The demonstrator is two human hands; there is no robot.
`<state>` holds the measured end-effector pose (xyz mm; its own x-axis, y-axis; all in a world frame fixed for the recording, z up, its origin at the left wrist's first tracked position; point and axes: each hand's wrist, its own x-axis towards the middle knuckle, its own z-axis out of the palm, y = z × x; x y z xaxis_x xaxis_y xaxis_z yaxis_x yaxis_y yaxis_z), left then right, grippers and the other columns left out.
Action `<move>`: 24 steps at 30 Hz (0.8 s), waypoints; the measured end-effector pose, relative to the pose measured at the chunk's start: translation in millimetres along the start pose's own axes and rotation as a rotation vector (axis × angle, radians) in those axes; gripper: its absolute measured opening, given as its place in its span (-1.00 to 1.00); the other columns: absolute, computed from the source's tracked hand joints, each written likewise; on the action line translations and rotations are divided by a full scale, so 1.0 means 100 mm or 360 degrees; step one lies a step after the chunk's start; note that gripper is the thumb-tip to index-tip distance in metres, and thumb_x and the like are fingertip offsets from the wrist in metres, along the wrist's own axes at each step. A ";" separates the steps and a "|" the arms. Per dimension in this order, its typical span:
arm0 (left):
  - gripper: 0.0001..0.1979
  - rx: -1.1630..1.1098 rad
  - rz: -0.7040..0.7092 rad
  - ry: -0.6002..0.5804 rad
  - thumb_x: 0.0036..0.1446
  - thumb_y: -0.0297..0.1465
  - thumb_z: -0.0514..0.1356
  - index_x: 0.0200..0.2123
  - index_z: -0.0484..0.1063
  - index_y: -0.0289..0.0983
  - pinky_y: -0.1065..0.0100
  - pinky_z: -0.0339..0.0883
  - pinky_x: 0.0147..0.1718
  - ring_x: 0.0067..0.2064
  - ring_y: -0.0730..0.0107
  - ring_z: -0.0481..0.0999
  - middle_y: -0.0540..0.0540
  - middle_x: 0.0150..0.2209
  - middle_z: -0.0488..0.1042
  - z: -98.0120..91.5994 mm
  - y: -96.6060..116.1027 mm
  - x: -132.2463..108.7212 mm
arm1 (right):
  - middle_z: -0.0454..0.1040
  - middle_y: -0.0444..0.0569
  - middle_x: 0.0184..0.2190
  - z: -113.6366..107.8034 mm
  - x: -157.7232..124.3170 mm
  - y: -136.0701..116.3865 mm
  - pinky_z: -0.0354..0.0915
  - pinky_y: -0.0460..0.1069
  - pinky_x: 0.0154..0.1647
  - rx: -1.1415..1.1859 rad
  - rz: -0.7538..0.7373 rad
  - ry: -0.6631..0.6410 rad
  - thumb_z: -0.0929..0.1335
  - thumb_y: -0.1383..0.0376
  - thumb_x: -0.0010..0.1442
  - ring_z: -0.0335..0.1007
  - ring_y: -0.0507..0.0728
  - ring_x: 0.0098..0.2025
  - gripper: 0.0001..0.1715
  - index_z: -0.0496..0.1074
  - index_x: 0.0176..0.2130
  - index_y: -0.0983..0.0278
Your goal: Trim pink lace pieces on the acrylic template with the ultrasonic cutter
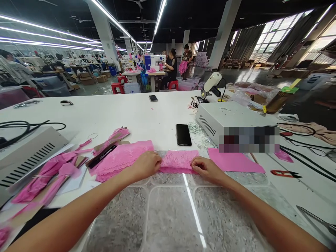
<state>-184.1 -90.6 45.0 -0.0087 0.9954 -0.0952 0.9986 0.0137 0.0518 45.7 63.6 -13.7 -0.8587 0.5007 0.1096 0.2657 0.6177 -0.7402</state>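
Note:
A piece of pink lace fabric (180, 161) lies on the grey stone-patterned mat (168, 210) in front of me. My left hand (147, 164) pinches its left edge, fingers closed. At the right edge my right hand (207, 169) grips the lace between thumb and curled fingers. A stack of pink lace pieces (119, 161) sits beside my left hand, its right end partly behind that hand. Right of my right hand rests a flat pink fabric piece (233, 161), plain in surface.
A black phone (183, 134) lies beyond the lace, near white cords (201, 133). Grey metal boxes stand at right (236, 113) and left (31, 154). Pink strip bundles (52, 175) are at left. Red thread snips (286, 173) and scissors (317, 218) lie at right. People work at machines behind.

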 end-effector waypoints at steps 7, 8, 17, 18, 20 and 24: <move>-0.73 -0.0027 -0.0017 0.0172 0.23 -0.22 0.23 -0.20 0.44 -0.34 0.21 0.38 -0.12 -0.14 0.24 0.48 -0.12 -0.20 0.48 0.03 0.21 -0.03 | 0.43 -0.05 -0.37 -0.06 0.02 -0.07 0.23 -0.01 -0.37 0.0100 0.0118 -0.0071 0.25 0.26 0.14 0.31 0.07 -0.39 -0.77 0.27 -0.54 0.23; -0.65 -0.0019 0.0008 0.0191 0.18 -0.15 0.26 -0.16 0.43 -0.34 0.18 0.37 -0.09 -0.10 0.19 0.47 -0.15 -0.17 0.48 0.06 0.29 -0.02 | 0.42 -0.05 -0.37 -0.06 0.02 -0.08 0.22 -0.01 -0.38 0.0109 0.0125 -0.0072 0.25 0.25 0.14 0.30 0.07 -0.39 -0.77 0.27 -0.53 0.23; -0.77 0.0175 0.0044 0.0284 0.29 -0.27 0.18 -0.16 0.44 -0.34 0.12 0.37 -0.07 -0.09 0.24 0.48 -0.11 -0.16 0.48 0.39 0.64 0.37 | 0.40 -0.05 -0.37 -0.09 0.05 -0.06 0.24 0.01 -0.34 0.0164 0.0110 -0.0077 0.25 0.22 0.12 0.29 0.08 -0.38 -0.76 0.27 -0.54 0.23; -0.80 0.0198 0.0010 0.0292 0.30 -0.30 0.18 -0.16 0.44 -0.34 0.13 0.38 -0.08 -0.11 0.27 0.49 -0.10 -0.16 0.48 0.39 0.58 0.36 | 0.39 -0.05 -0.36 -0.10 0.05 -0.05 0.24 0.01 -0.35 0.0171 0.0110 -0.0082 0.25 0.23 0.12 0.29 0.08 -0.37 -0.77 0.26 -0.54 0.23; -0.82 0.0236 -0.0059 0.0313 0.29 -0.33 0.19 -0.17 0.44 -0.34 0.14 0.41 -0.10 -0.12 0.28 0.50 -0.09 -0.17 0.48 0.36 0.42 0.29 | 0.39 -0.05 -0.36 -0.11 0.03 -0.04 0.24 0.00 -0.35 0.0189 0.0109 -0.0090 0.25 0.23 0.11 0.30 0.08 -0.37 -0.76 0.26 -0.55 0.23; -0.88 0.0258 -0.0093 0.0345 0.29 -0.41 0.19 -0.16 0.45 -0.34 0.17 0.43 -0.13 -0.16 0.32 0.52 -0.07 -0.20 0.50 0.31 0.13 0.06 | 0.38 -0.06 -0.37 -0.13 0.02 -0.03 0.21 -0.02 -0.39 0.0206 0.0101 -0.0092 0.25 0.21 0.14 0.26 0.05 -0.41 -0.73 0.24 -0.55 0.24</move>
<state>-169.4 -87.8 13.9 -0.0604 0.9907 0.1223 0.9913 0.0739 -0.1087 49.1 70.3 -2.1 -0.8669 0.4979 0.0244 0.2645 0.5009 -0.8241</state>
